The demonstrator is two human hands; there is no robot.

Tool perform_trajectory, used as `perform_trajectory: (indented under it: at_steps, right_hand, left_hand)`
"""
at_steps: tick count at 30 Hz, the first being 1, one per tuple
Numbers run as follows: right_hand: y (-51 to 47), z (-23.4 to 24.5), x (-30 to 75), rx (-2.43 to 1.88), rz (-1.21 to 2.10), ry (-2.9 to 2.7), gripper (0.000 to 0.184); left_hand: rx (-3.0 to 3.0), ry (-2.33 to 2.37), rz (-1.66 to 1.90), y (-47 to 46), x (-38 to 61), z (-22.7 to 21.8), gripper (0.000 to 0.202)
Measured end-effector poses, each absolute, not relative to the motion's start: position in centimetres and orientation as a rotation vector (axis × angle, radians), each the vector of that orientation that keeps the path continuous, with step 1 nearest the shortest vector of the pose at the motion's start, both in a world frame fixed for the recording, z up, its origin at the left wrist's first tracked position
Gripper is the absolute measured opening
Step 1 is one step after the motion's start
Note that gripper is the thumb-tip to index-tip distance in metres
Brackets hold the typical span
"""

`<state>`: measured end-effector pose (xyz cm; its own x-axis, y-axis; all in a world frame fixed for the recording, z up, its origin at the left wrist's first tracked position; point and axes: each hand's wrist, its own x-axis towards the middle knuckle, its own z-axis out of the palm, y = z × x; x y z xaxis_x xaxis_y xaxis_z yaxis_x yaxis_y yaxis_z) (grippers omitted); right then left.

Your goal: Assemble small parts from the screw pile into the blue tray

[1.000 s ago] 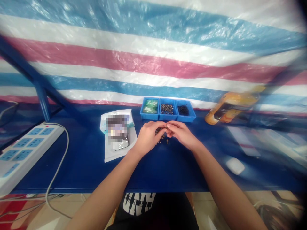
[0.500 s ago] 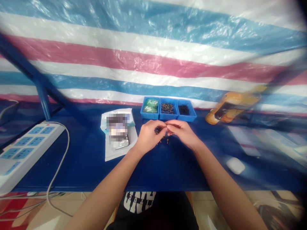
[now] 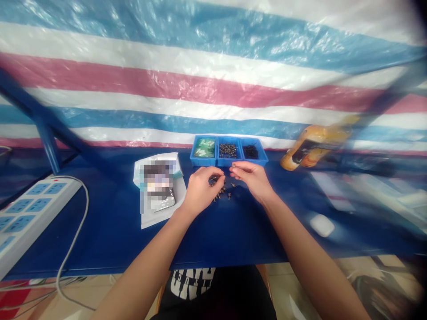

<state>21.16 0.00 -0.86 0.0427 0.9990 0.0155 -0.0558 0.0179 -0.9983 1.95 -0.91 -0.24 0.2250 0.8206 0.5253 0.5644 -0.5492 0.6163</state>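
Note:
My left hand [image 3: 200, 191] is curled over a small dark part held at its fingertips, just above the blue table [image 3: 116, 231]. My right hand [image 3: 251, 178] pinches a tiny piece between thumb and forefinger, close to the front of the middle blue bin [image 3: 228, 151]. Several small screws [image 3: 224, 192] lie loose on the table between and below the two hands. Three blue bins stand side by side behind them: a left bin [image 3: 203, 149] with green pieces, the middle one with small metal parts, and a right bin [image 3: 251, 152] with black parts.
A phone [image 3: 159, 192] lies on a white bag left of my hands. A white power strip [image 3: 30, 209] with its cable runs along the left edge. An orange bottle [image 3: 312, 146] lies at the right, a white earbud case [image 3: 322, 225] nearer. Striped plastic sheeting hangs behind.
My hands were joined at the fingertips; now they have drawn apart, the right hand lifting toward the bins. The view has shifted slightly to the left.

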Motion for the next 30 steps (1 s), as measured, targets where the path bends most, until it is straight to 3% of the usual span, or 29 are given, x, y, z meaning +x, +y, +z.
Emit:
perform_trajectory:
  at_steps: [5,10,13,17,23,27,30]
  right_hand:
    - [0.4,-1.0,21.5,-1.185,1.126,-1.071,0.039]
    - [0.7,-1.2,21.6,-1.228,1.200,-1.139,0.050]
    - [0.6,-1.6,21.7,-1.240,1.122,-1.220,0.042]
    - [0.3,-1.6,21.5,-1.275,1.035,-1.351,0.067]
    - [-0.4,-0.9,21.0,-1.244,1.046,-1.652,0.026]
    - [-0.9,-0.7,20.7,-1.145,1.136,-1.758,0.025]
    - [-1.2,-0.4,20.5,-1.117,1.201,-1.749,0.030]
  left_hand:
    - [2.230,1.240,1.194,-1.0,2.0,-0.3,0.011]
    - [2.254,1.234,1.205,-0.9,2.1,-0.5,0.008]
    - [2.257,1.234,1.224,-0.8,2.0,-0.6,0.009]
    - [2.248,1.241,1.249,-0.7,1.8,-0.6,0.008]
    - [2.128,1.281,1.265,-0.6,1.7,-0.5,0.006]
    - [2.085,1.176,1.272,-0.5,1.6,-0.5,0.020]
    - [2.076,1.121,1.301,-0.5,1.7,-0.5,0.020]
